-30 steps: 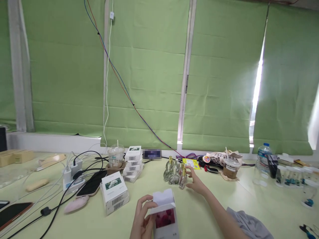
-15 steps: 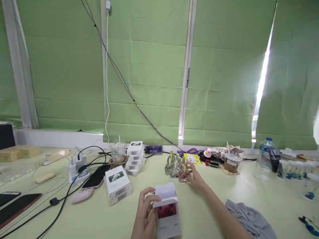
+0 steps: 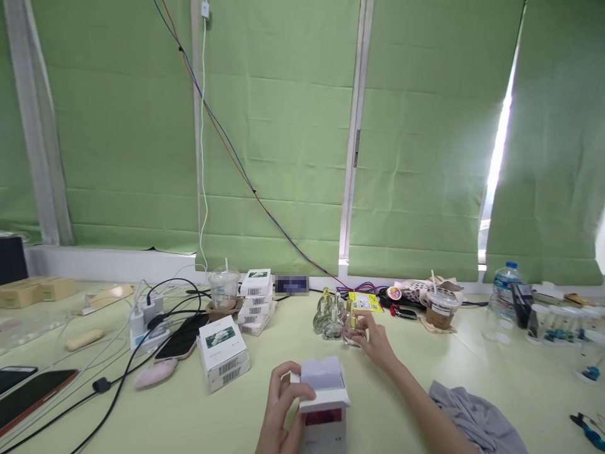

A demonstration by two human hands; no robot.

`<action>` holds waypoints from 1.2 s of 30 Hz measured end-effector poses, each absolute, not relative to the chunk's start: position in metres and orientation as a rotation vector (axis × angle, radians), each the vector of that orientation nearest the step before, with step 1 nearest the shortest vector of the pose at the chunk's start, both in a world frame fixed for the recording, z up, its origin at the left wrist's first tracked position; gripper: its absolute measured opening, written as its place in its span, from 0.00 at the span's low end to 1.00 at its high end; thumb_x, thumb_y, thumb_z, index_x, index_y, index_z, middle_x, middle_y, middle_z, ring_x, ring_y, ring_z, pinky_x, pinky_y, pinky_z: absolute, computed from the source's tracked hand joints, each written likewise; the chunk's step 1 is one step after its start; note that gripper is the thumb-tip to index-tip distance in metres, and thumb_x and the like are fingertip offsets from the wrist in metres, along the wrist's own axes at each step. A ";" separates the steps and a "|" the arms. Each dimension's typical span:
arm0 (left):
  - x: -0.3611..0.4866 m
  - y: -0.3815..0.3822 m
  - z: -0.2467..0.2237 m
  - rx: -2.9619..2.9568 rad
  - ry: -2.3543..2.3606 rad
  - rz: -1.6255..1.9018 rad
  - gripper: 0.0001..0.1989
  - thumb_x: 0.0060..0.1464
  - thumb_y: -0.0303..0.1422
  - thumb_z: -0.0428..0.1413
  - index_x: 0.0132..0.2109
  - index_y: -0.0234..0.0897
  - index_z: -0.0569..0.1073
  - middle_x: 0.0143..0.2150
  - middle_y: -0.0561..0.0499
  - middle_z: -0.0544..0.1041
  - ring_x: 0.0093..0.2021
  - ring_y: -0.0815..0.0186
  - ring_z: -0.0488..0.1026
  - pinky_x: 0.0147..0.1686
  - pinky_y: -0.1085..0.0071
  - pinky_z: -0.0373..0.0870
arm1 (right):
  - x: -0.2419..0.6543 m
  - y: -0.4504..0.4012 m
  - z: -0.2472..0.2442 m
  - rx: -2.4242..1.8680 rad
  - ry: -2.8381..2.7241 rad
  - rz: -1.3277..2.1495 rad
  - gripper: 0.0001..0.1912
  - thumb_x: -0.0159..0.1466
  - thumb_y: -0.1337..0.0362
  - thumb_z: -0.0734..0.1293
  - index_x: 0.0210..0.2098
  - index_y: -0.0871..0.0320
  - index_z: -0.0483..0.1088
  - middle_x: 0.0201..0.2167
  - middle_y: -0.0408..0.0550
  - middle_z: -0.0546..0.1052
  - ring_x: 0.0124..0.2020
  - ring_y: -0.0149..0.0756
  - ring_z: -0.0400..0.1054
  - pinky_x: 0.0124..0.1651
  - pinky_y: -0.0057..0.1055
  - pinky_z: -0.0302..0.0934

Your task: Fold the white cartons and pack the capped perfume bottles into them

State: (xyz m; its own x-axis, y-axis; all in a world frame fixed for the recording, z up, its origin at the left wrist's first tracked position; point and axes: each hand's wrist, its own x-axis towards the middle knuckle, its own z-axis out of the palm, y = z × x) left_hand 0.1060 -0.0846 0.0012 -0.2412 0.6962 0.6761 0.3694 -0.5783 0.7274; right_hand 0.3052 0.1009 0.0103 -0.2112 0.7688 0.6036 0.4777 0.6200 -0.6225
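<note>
My left hand (image 3: pixel 285 407) is closed around the side of a small white box (image 3: pixel 331 438) with a dark red flower picture. The box's top flap (image 3: pixel 323 373) stands raised at its far end, showing a pale inside. Farther off, my right hand (image 3: pixel 375 342) has its fingers closed on a small glass perfume bottle (image 3: pixel 351 336) with a gold neck. The fingers partly cover this bottle. Several similar glass bottles (image 3: pixel 332 328) with gold or clear tops stand close together just left of it.
White boxes with green pictures lie in a pair (image 3: pixel 223 343) and a stack (image 3: pixel 256 302) on the left. Cables (image 3: pixel 123 372), a phone (image 3: pixel 179 337) and a power strip (image 3: pixel 150 334) spread farther left. A drink cup (image 3: pixel 440 309), water bottle (image 3: pixel 505 293) and grey cloth (image 3: pixel 472 416) are on the right.
My right hand and the perfume bottle in it have shifted slightly right, apart from the other bottles. My left hand has moved the white box a little right and tilted it.
</note>
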 end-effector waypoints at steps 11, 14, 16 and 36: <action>0.110 -0.086 0.003 1.797 1.272 1.906 0.20 0.59 0.48 0.47 0.30 0.41 0.73 0.48 0.45 0.63 0.40 0.58 0.71 0.43 0.65 0.68 | 0.283 -0.026 0.083 -0.481 -1.754 0.822 0.28 0.55 0.60 0.73 0.48 0.50 0.55 0.43 0.48 0.73 0.44 0.41 0.71 0.46 0.39 0.66; 0.107 -0.084 -0.004 1.775 1.279 1.912 0.19 0.56 0.49 0.50 0.29 0.41 0.72 0.49 0.44 0.66 0.50 0.52 0.69 0.48 0.63 0.68 | 0.277 -0.032 0.079 -0.518 -1.835 0.704 0.24 0.55 0.61 0.73 0.47 0.52 0.59 0.43 0.48 0.71 0.41 0.39 0.71 0.46 0.37 0.66; 0.109 -0.082 -0.009 1.761 1.311 1.944 0.17 0.54 0.49 0.53 0.29 0.41 0.71 0.47 0.43 0.69 0.56 0.49 0.65 0.52 0.60 0.66 | 0.278 -0.029 0.074 -0.534 -1.827 0.655 0.23 0.55 0.61 0.72 0.47 0.52 0.60 0.41 0.47 0.71 0.40 0.39 0.71 0.45 0.37 0.66; 0.112 -0.089 0.009 1.263 1.012 1.556 0.42 0.32 0.36 0.72 0.51 0.47 0.56 0.34 0.52 0.82 0.32 0.58 0.78 0.31 0.69 0.69 | 0.281 -0.035 0.041 -0.599 -2.011 0.790 0.21 0.55 0.64 0.71 0.48 0.50 0.67 0.45 0.49 0.74 0.44 0.42 0.70 0.48 0.42 0.67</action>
State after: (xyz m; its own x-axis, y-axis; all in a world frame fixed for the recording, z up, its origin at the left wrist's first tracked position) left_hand 0.1122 -0.0893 0.0093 -0.1103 0.9534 0.2809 -0.1295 -0.2940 0.9470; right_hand 0.2813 -0.0354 0.0405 -0.5063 0.6643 0.5499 0.1128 0.6832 -0.7215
